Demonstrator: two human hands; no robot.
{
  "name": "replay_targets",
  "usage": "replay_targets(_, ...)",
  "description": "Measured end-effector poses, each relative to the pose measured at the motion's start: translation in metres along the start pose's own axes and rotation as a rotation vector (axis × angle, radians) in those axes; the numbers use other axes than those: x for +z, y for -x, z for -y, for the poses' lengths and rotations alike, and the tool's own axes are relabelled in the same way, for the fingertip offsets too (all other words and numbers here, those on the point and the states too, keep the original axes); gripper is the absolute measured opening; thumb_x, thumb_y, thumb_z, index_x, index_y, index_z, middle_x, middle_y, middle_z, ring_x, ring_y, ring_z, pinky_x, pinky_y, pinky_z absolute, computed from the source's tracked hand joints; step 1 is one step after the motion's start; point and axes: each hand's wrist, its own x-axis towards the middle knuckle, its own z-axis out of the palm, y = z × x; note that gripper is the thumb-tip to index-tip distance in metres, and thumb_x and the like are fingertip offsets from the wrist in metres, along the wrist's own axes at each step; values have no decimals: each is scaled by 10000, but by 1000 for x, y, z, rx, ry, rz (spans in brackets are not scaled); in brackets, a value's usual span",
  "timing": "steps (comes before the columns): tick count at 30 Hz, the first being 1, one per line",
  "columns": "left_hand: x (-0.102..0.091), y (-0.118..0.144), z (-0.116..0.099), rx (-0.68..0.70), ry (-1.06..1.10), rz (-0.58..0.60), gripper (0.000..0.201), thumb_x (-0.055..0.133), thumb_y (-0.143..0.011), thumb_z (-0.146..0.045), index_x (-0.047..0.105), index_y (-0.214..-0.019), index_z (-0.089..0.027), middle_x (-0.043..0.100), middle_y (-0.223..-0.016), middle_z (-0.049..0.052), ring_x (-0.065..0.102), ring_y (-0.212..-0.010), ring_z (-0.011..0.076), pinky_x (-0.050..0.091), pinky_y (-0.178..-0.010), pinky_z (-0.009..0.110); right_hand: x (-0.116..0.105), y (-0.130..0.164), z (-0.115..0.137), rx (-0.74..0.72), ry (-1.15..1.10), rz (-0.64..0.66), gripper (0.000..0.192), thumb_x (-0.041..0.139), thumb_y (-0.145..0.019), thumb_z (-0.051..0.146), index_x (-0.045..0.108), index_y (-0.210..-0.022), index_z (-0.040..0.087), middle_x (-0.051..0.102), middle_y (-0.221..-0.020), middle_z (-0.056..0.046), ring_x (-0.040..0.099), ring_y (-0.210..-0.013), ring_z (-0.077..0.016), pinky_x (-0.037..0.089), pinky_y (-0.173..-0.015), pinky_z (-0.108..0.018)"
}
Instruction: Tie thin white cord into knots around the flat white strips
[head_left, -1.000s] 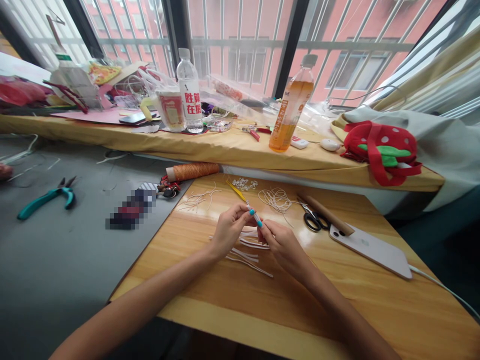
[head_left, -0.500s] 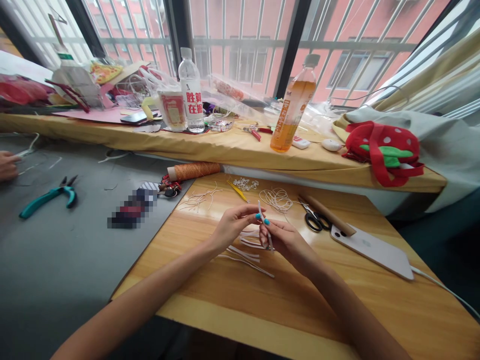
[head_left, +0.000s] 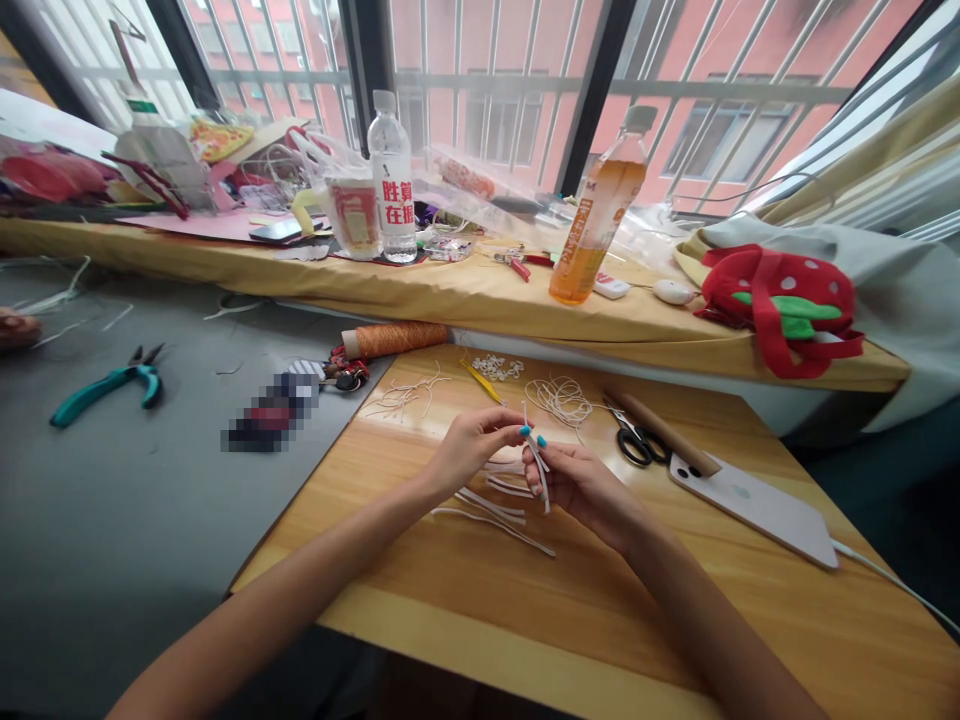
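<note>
Thin white cord pieces [head_left: 547, 495] stand nearly upright between my hands over the wooden table [head_left: 600, 610]. My left hand [head_left: 476, 450] pinches their upper part between thumb and fingertips. Just right of it and slightly lower, my right hand [head_left: 585, 490] is closed round the same pieces, thumb on top. How they cross or join is too small to make out. More white strips [head_left: 491, 505] lie below and behind my hands. A loose coil of white cord [head_left: 559, 402] rests beyond them, beside small white pieces [head_left: 497, 367] and yellow tweezers [head_left: 482, 382].
Black-handled scissors [head_left: 637, 445], a cardboard tube [head_left: 667, 435] and a phone [head_left: 754, 507] lie to the right. Teal pliers [head_left: 101, 392] and an orange thread spool [head_left: 397, 340] are left. Bottles [head_left: 600, 225] stand on the ledge. Another person's hand [head_left: 16, 328] shows at the far left.
The view has shifted slightly, so the scene sits a little further right. Between my fingers the white pieces now show as two diverging strands. Both hands keep their pinch.
</note>
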Motion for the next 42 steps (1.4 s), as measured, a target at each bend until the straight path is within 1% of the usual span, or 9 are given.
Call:
replay_targets(5, 1, -1, 2, 6, -18, 29, 174, 556, -705, -281, 623, -743, -126, 578, -658, 7, 502, -648, 100, 399, -642, 214, -1, -1, -1, -4, -30, 6, 176, 576, -734, 310, 583, -692, 140, 560, -570, 10, 477, -491, -48, 348, -478, -149)
replay_targets(11, 2, 1, 4, -1, -12, 28, 201, 556, -702, -312, 622, -720, -123, 582, -661, 7, 508, -656, 102, 399, -646, 210, 2, 0, -4, 11, -18, -17, 199, 612, -686, 314, 555, -627, 132, 547, -536, 13, 458, -456, -48, 334, -447, -153)
replay_targets(16, 3, 1, 0, -67, -10, 13, 212, 542, -702, -312, 618, -679, -116, 551, -596, 0, 481, -591, 89, 391, -577, 194, 4, -2, -5, -53, 65, -149, 243, 622, -649, 358, 531, -594, 140, 536, -512, 21, 451, -446, -52, 331, -444, -160)
replay_targets(19, 5, 1, -1, -131, -32, 2, 219, 536, -700, -321, 617, -695, -117, 556, -630, 8, 489, -606, 96, 401, -565, 198, 7, -4, -6, -135, 212, -251, 296, 589, -661, 427, 527, -597, 145, 538, -517, 17, 457, -450, -65, 339, -445, -177)
replay_targets(24, 9, 5, -1, -197, 44, -22, 212, 556, -685, -321, 598, -660, -115, 535, -618, 0, 493, -613, 95, 416, -584, 205, 12, -2, -8, -355, 609, -311, 339, 467, -760, 443, 541, -611, 148, 544, -572, -10, 493, -525, -113, 390, -505, -228)
replay_targets(29, 10, 7, -2, -142, 66, -79, 177, 547, -701, -282, 590, -665, -114, 534, -607, -8, 494, -611, 84, 406, -596, 192, 15, 2, -8, -445, 867, -371, 316, 420, -810, 388, 562, -644, 160, 552, -578, -8, 501, -539, -115, 387, -546, -234)
replay_targets(32, 9, 6, -1, -86, 37, -155, 140, 552, -700, -242, 582, -769, -125, 548, -640, -8, 512, -625, 93, 417, -595, 201, 13, 0, -9, -396, 725, -302, 291, 468, -781, 395, 582, -659, 157, 560, -586, -7, 504, -542, -111, 398, -541, -232)
replay_targets(36, 7, 6, 1, 31, -86, -170, 94, 542, -723, -230, 560, -749, -142, 556, -630, -11, 528, -610, 98, 417, -605, 212, 7, -6, -11, -207, 285, -149, 247, 580, -696, 402, 614, -744, 162, 588, -617, 0, 535, -577, -103, 419, -555, -218)
replay_targets(42, 8, 8, -4, 302, -315, -189, 59, 562, -723, -198, 566, -687, -152, 555, -825, 35, 516, -804, 130, 408, -700, 229, 6, -6, -7, -164, 19, -228, 219, 677, -612, 334, 644, -734, 155, 611, -628, 1, 528, -547, -63, 412, -544, -175)
